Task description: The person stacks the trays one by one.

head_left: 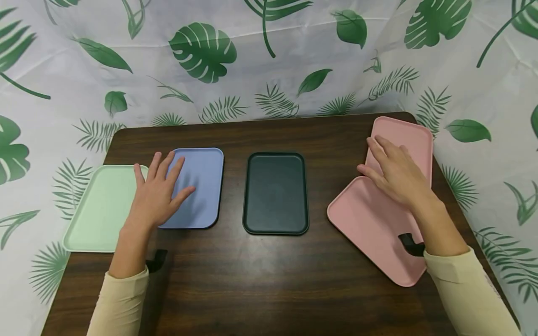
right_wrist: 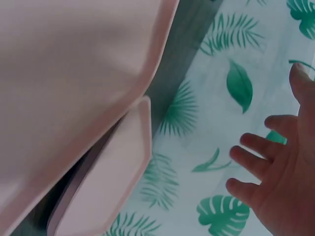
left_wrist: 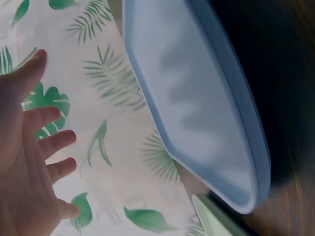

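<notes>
My left hand (head_left: pixel 155 198), fingers spread, hovers over the left side of a blue tray (head_left: pixel 201 186). In the left wrist view that hand (left_wrist: pixel 29 157) holds nothing, and a gap shows between it and the blue tray (left_wrist: pixel 197 98). A light green tray (head_left: pixel 101 210) lies to its left, partly hidden by the hand. My right hand (head_left: pixel 397 175) is extended above two pink trays, one farther back (head_left: pixel 409 140) and one nearer and slanted (head_left: pixel 365 228). The right wrist view shows this hand (right_wrist: pixel 283 167) apart from both, with nothing in it. The nearer pink tray overlaps the farther one.
A dark green tray (head_left: pixel 275 193) lies mid-table between the blue and pink ones. All the trays are on a dark wooden table (head_left: pixel 260 280). Behind it hangs a white cloth (head_left: pixel 269 74) with green leaf prints. Black straps (head_left: pixel 411 245) show near the wrists.
</notes>
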`<state>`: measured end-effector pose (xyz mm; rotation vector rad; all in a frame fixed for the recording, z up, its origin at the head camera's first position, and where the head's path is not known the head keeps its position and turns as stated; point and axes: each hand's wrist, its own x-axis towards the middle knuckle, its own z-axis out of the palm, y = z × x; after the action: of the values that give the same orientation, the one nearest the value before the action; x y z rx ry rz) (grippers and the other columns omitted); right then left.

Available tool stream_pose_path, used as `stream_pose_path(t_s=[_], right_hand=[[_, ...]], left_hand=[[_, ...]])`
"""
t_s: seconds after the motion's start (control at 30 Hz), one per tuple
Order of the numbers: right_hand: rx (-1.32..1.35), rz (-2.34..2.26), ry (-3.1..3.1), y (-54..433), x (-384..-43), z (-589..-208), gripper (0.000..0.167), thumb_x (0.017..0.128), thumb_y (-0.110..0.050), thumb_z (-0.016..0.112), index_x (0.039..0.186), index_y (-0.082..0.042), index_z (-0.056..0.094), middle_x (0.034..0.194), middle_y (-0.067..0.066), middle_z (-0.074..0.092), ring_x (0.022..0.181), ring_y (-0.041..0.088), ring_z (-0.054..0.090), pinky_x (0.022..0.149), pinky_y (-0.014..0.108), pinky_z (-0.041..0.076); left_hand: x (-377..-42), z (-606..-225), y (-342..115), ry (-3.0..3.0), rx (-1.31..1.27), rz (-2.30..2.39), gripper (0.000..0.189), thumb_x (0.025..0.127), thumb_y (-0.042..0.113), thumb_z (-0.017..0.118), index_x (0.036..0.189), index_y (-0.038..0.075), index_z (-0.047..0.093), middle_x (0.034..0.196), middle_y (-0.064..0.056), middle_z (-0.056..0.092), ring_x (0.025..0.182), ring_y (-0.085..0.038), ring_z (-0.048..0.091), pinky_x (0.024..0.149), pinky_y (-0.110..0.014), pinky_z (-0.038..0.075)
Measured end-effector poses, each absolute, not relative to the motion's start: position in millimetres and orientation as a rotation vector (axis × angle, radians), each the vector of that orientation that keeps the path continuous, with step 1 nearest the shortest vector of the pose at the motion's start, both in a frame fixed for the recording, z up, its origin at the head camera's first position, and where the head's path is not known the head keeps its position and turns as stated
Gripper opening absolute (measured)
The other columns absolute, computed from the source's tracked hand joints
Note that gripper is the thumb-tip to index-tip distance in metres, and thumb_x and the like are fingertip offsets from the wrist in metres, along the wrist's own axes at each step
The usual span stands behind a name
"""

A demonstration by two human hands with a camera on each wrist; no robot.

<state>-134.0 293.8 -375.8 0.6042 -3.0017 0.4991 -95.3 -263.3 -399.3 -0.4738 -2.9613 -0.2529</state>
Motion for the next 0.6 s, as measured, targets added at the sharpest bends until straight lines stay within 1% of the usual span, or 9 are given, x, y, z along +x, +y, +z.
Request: stream_pose_path(t_s=[0.1,0.17,0.23,0.27,0.3,0.37,0.43,0.53,0.6], right_hand=[[0.559,0.566,-3.029,288.6,-134.1,-376.1,0.076,0.099,-0.049,0.052,0.157,-0.012,0.019,0.155,0.024,0.027,0.139,0.047,0.027,0.113,0.06,0.012],[0.527,0.614,-3.054,283.7,-134.6,-376.4,0.077,0.099,-0.051,0.051,0.158,-0.014,0.018,0.154,0.026,0.028,0.138,0.048,0.028,0.11,0.062,0.018],[0.496,0.658,-3.083,277.8,-136.1,-376.6,0.078,0.099,-0.053,0.049,0.158,-0.014,0.017,0.152,0.027,0.03,0.137,0.048,0.03,0.106,0.064,0.023],[0.485,0.677,-3.095,274.5,-137.1,-377.0,0.078,0.099,-0.054,0.049,0.158,-0.014,0.017,0.149,0.028,0.034,0.133,0.047,0.036,0.104,0.064,0.027],[0.481,0.698,-3.104,271.2,-138.5,-377.4,0.078,0.099,-0.054,0.048,0.158,-0.013,0.018,0.148,0.028,0.035,0.133,0.046,0.036,0.103,0.064,0.028],[0.482,0.749,-3.129,263.6,-142.1,-378.3,0.079,0.099,-0.054,0.047,0.157,-0.01,0.018,0.148,0.029,0.036,0.132,0.045,0.039,0.102,0.063,0.03],[0.49,0.817,-3.155,254.9,-146.4,-380.1,0.079,0.099,-0.054,0.047,0.157,-0.007,0.019,0.146,0.029,0.04,0.128,0.044,0.044,0.101,0.062,0.033],[0.482,0.924,-3.201,240.8,-154.0,-384.8,0.08,0.099,-0.054,0.047,0.156,-0.006,0.02,0.14,0.028,0.048,0.125,0.042,0.049,0.098,0.06,0.037],[0.468,0.971,-3.223,231.8,-160.5,-390.2,0.079,0.099,-0.055,0.048,0.156,-0.006,0.022,0.132,0.025,0.056,0.116,0.039,0.057,0.093,0.057,0.043]], left_hand=[[-92.2,-399.2,-258.1,-2.951,-0.479,-0.275,0.08,0.092,0.048,0.064,0.154,0.01,0.03,0.158,-0.018,0.025,0.148,-0.036,0.006,0.106,-0.069,-0.01],[-89.5,-399.3,-253.1,-2.942,-0.483,-0.284,0.082,0.09,0.047,0.067,0.153,0.009,0.032,0.155,-0.019,0.029,0.147,-0.038,0.012,0.106,-0.071,-0.006],[-85.4,-399.0,-247.0,-2.935,-0.477,-0.278,0.083,0.088,0.046,0.071,0.151,0.006,0.036,0.152,-0.02,0.035,0.143,-0.04,0.021,0.106,-0.072,0.003],[-83.1,-399.1,-243.5,-2.929,-0.47,-0.266,0.082,0.086,0.046,0.072,0.15,0.005,0.039,0.149,-0.021,0.039,0.14,-0.041,0.027,0.105,-0.073,0.009],[-80.3,-399.3,-239.4,-2.925,-0.457,-0.255,0.082,0.085,0.046,0.074,0.148,0.004,0.041,0.145,-0.021,0.044,0.136,-0.042,0.033,0.103,-0.072,0.016],[-74.4,-400.7,-228.5,-2.927,-0.441,-0.234,0.081,0.083,0.046,0.076,0.146,0.004,0.045,0.137,-0.021,0.051,0.125,-0.043,0.043,0.096,-0.068,0.028],[-67.8,-403.4,-214.9,-2.934,-0.445,-0.221,0.083,0.081,0.047,0.077,0.145,0.004,0.046,0.128,-0.021,0.056,0.114,-0.042,0.05,0.084,-0.062,0.037],[-58.2,-408.9,-189.9,-2.965,-0.471,-0.228,0.086,0.079,0.048,0.08,0.144,0.003,0.046,0.117,-0.02,0.059,0.102,-0.04,0.055,0.07,-0.051,0.04],[-52.7,-413.7,-173.9,-2.995,-0.492,-0.239,0.09,0.076,0.05,0.081,0.143,0.001,0.046,0.114,-0.019,0.06,0.097,-0.038,0.058,0.067,-0.048,0.041]])
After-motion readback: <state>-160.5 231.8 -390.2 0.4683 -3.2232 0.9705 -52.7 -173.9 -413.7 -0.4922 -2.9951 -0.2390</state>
